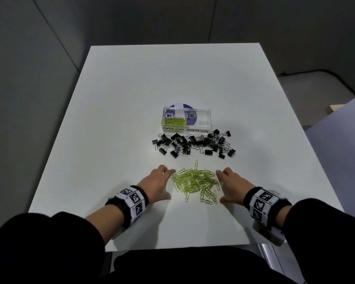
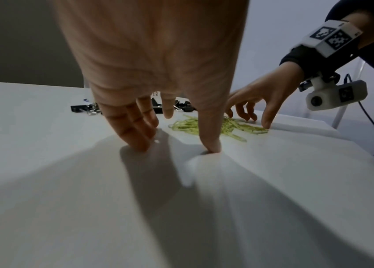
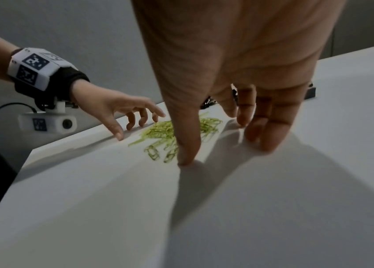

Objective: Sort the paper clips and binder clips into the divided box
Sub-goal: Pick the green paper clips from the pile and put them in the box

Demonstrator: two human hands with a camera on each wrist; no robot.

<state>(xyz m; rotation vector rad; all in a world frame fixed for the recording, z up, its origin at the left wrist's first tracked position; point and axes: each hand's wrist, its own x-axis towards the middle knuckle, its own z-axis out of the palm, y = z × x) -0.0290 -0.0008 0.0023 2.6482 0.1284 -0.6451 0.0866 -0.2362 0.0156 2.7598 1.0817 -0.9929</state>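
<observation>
A loose heap of green paper clips (image 1: 196, 184) (image 2: 188, 126) (image 3: 161, 132) lies on the white table (image 1: 111, 119) near its front edge. My left hand (image 1: 156, 184) (image 2: 170, 137) rests spread on the table just left of the heap, fingertips down, holding nothing. My right hand (image 1: 232, 185) (image 3: 218, 145) mirrors it on the heap's right side. Farther back sprawls a pile of black binder clips (image 1: 193, 143). Behind that stands the clear divided box (image 1: 201, 119): its left cell, labelled PAPER CLIPS, holds some green clips (image 1: 174, 121); the right cell, labelled BINDER CLIPS, looks bare.
A purple round sticker or disc (image 1: 181, 108) shows through and behind the box. One stray green clip (image 1: 196, 163) lies between the two piles. Grey walls surround the table; another pale surface (image 1: 346, 124) stands at the right.
</observation>
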